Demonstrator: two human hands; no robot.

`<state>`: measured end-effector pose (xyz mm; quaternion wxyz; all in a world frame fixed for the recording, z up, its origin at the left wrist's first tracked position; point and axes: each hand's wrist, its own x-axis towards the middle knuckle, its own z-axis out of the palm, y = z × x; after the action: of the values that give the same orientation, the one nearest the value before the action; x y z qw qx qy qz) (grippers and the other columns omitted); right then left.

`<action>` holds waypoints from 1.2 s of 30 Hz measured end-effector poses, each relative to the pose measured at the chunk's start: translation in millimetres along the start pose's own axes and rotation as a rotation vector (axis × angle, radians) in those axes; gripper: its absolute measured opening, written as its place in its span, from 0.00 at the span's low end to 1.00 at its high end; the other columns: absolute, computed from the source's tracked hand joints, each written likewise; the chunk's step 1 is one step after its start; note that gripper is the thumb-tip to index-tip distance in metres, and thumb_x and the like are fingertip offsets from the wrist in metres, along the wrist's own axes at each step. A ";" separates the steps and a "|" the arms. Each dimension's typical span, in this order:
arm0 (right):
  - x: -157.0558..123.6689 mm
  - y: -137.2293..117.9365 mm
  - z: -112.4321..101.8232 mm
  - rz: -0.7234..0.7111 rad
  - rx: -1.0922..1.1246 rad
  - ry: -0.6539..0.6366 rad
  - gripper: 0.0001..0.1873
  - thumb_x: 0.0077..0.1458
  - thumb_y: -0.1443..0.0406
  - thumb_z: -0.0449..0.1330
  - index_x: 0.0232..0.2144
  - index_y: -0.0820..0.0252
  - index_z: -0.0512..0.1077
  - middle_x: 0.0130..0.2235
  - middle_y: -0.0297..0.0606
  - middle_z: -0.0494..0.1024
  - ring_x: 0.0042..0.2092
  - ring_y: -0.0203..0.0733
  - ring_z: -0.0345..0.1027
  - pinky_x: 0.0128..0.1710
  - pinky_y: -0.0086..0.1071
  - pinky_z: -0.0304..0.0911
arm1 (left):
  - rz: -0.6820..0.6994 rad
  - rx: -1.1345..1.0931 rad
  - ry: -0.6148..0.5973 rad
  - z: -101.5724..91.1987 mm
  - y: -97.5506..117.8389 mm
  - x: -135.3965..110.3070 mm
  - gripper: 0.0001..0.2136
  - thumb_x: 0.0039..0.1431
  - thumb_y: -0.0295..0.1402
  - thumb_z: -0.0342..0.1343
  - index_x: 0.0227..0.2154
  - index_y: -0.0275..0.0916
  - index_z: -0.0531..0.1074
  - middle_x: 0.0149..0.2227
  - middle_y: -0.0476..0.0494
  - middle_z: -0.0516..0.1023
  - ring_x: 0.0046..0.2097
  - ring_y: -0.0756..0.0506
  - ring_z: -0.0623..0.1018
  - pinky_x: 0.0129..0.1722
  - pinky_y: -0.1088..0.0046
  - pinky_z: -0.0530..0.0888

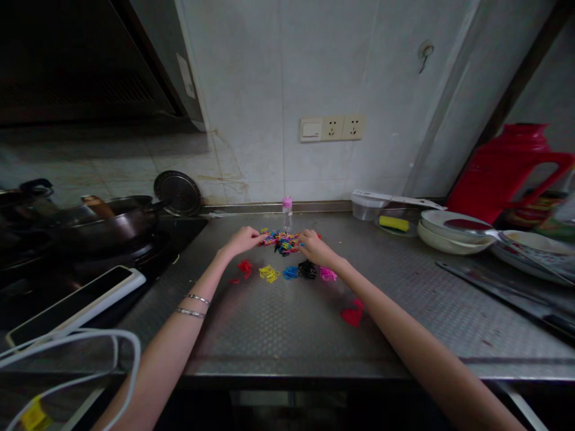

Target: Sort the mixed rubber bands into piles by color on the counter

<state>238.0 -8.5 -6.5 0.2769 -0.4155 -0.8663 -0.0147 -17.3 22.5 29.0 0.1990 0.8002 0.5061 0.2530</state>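
A mixed heap of small coloured rubber bands (284, 244) lies on the metal counter between my hands. My left hand (242, 240) reaches its left edge with fingers stretched out, touching or just above the bands. On the right edge, my right hand (315, 248) has bent fingers drawn together; anything between them is too small to make out. Nearer to me, separate piles form a row: red bands (245, 268), yellow bands (269, 273), blue bands (290, 272), black bands (307, 270) and pink bands (328, 274). The right hand partly overhangs the black and pink ones.
Behind the heap stands a small clear bottle (287, 214) with a pink cap. A red heart-shaped piece (351, 316) lies by my right forearm. Bowls (449, 238), a yellow sponge (394, 224) and a knife (498, 293) are right; a wok (112, 224) and white device (81, 308) left.
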 end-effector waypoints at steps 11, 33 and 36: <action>-1.5 -70.4 8.9 -0.231 0.165 -0.100 0.07 0.53 0.67 0.52 0.33 0.64 0.70 0.36 0.40 0.65 0.41 0.38 0.58 0.41 0.32 0.55 | 0.025 0.057 0.009 6.7 -3.6 0.8 0.20 0.45 0.47 0.51 0.24 0.31 0.75 0.16 0.49 0.66 0.21 0.53 0.60 0.21 0.77 0.53; 0.6 7.8 -6.8 0.086 0.104 0.034 0.11 0.54 0.65 0.51 0.32 0.62 0.72 0.35 0.40 0.72 0.38 0.37 0.63 0.40 0.29 0.56 | 0.068 -0.013 -0.621 17.7 24.8 -5.4 0.06 0.38 0.30 0.58 0.23 0.36 0.77 0.23 0.48 0.75 0.26 0.52 0.69 0.26 0.79 0.61; -0.2 10.7 -9.4 0.105 0.105 0.028 0.12 0.55 0.64 0.50 0.33 0.62 0.72 0.35 0.40 0.72 0.38 0.37 0.63 0.40 0.29 0.56 | 0.095 -0.016 -0.628 15.4 22.0 -4.3 0.08 0.39 0.32 0.58 0.25 0.36 0.77 0.25 0.47 0.76 0.26 0.52 0.69 0.27 0.79 0.61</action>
<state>250.3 -4.1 -0.8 0.3107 -0.4450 -0.8390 0.0394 6.1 8.6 28.6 0.3399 0.8603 0.3799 0.0064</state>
